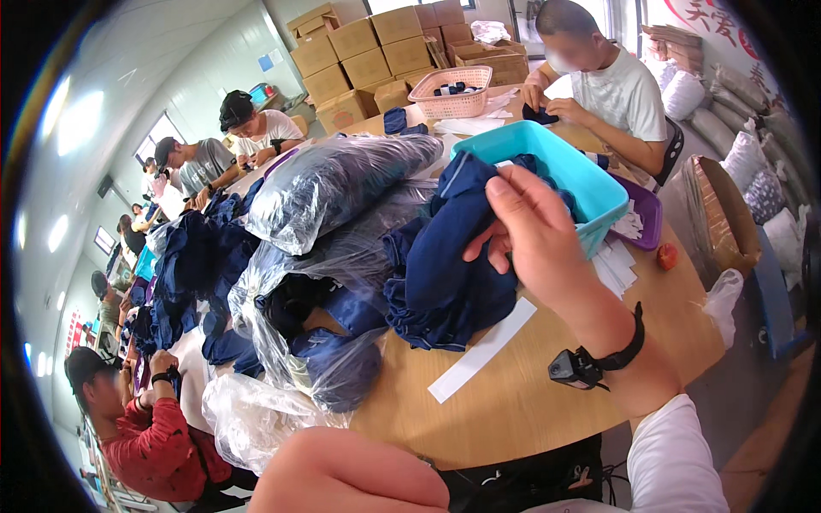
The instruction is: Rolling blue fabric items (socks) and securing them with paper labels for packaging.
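Note:
My right hand (534, 231) is raised over the table with thumb and fingers closed on the upper edge of a navy blue cloth piece (449, 231). The cloth hangs folded from the fingers, with a thin light line along its top part. Below it lies a pile of gathered navy cloth pieces (449, 321), and the hanging cloth overlaps this pile. A black strap with a small black device (577, 369) is round my right wrist. What looks like my bent left arm (355, 470) shows at the lower edge; its hand is out of view.
Clear plastic bags of dark cloth (342, 184) fill the middle of the wooden table (547, 385). Near my hand are a turquoise bin (564, 141), a purple tray (647, 218), white paper strips (483, 350) and a red fruit (667, 256). Co-workers sit around; cartons (363, 68) stand behind.

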Demonstrator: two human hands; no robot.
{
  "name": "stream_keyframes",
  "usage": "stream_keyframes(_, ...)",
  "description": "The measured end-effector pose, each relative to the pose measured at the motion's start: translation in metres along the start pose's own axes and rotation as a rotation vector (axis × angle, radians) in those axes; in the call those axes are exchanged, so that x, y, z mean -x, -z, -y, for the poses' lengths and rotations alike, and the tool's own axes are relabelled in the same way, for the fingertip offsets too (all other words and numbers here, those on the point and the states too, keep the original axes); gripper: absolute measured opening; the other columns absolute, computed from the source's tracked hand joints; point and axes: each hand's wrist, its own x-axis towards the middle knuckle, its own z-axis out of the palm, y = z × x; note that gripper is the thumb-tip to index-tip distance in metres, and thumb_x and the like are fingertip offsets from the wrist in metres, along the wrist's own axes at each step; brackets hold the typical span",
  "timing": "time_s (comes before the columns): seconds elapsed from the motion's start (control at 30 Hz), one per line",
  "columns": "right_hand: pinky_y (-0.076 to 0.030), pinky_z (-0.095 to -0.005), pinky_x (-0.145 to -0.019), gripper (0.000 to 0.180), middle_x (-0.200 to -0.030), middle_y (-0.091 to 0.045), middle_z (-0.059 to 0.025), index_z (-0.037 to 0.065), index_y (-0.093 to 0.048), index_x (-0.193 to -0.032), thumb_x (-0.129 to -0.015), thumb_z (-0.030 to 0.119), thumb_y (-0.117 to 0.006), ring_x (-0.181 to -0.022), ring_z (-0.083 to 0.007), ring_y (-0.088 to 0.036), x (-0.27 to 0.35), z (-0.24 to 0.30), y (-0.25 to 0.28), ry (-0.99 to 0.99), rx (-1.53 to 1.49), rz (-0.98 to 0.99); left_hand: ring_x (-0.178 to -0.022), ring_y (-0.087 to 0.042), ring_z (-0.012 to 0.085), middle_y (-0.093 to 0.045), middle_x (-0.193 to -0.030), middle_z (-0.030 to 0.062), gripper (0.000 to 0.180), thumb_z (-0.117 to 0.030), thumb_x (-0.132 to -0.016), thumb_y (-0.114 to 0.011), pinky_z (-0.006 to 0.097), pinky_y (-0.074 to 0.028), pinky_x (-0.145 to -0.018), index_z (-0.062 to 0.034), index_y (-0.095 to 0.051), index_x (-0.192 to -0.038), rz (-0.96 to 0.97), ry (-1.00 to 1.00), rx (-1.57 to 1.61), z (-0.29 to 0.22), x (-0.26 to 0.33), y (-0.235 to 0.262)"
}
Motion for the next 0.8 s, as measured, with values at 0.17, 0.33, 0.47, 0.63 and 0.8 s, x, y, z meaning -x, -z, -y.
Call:
stream_keyframes(0.17, -0.044, -0.0221, -0.045, 0.028, -0.090, -0.072, -0.0064, 0.006, -0.060, -0.112, -0.114, 0.032, -0.050, -0.062, -0.0137, -0.070, 0.008, 0.036, 0.009, 0.020, -0.058, 0.035, -0.051, -0.061, 0.0169, -0.068, -0.067, 0.0090, 0.020, -0.007, -0.075, -0.077, 0.028, -0.045, -0.047, -0.0057, -0.061, -0.063, -0.165, 0.004, 0.042, 0.004, -0.011, -0.011)
stream_keyframes(0.33, -0.043, -0.0218, -0.044, 0.030, -0.087, -0.071, -0.0038, 0.003, -0.064, -0.111, -0.104, 0.032, -0.068, -0.056, -0.0090, -0.064, 0.008, 0.048, 0.008, 0.020, -0.007, 0.046, -0.065, -0.065, 0.0215, -0.070, -0.084, 0.0142, 0.013, -0.008, -0.078, -0.078, 0.032, -0.050, -0.057, -0.0022, -0.065, -0.078, 0.287, 0.008, 0.100, 0.015, -0.030, 0.028)
stream_keyframes(0.47, -0.044, -0.0203, -0.047, 0.027, -0.085, -0.069, 0.0000, 0.003, -0.069, -0.108, -0.097, 0.024, -0.080, -0.055, -0.0051, -0.061, 0.003, 0.040, 0.018, 0.032, 0.105, -0.028, -0.082, -0.074, 0.0104, -0.078, -0.090, -0.0003, 0.025, -0.023, -0.076, -0.094, 0.026, -0.053, -0.082, -0.0100, -0.076, -0.089, 0.594, 0.454, -0.196, 0.009, -0.015, 0.025)
stream_keyframes(0.63, -0.046, -0.0202, -0.049, 0.030, -0.089, -0.070, 0.0007, 0.003, -0.070, -0.120, -0.100, 0.024, -0.077, -0.060, -0.0047, -0.063, 0.017, 0.049, 0.009, 0.109, -0.019, 0.007, -0.100, -0.072, 0.0317, -0.073, -0.113, 0.0176, 0.054, -0.022, -0.079, -0.092, 0.039, -0.056, -0.092, 0.0021, -0.066, -0.120, 0.036, 0.565, -0.765, 0.060, -0.010, -0.009)
stream_keyframes(0.8, -0.056, -0.0221, -0.063, 0.044, -0.112, -0.074, -0.0056, 0.003, -0.060, -0.142, -0.101, 0.017, -0.071, -0.080, -0.0104, -0.072, 0.029, 0.043, 0.003, 0.304, -0.169, 0.072, -0.100, -0.071, 0.0401, -0.071, -0.111, 0.0222, 0.065, -0.017, -0.082, -0.089, 0.045, -0.056, -0.088, 0.0041, -0.058, -0.135, 0.105, 0.711, -0.520, 0.064, 0.003, 0.009)
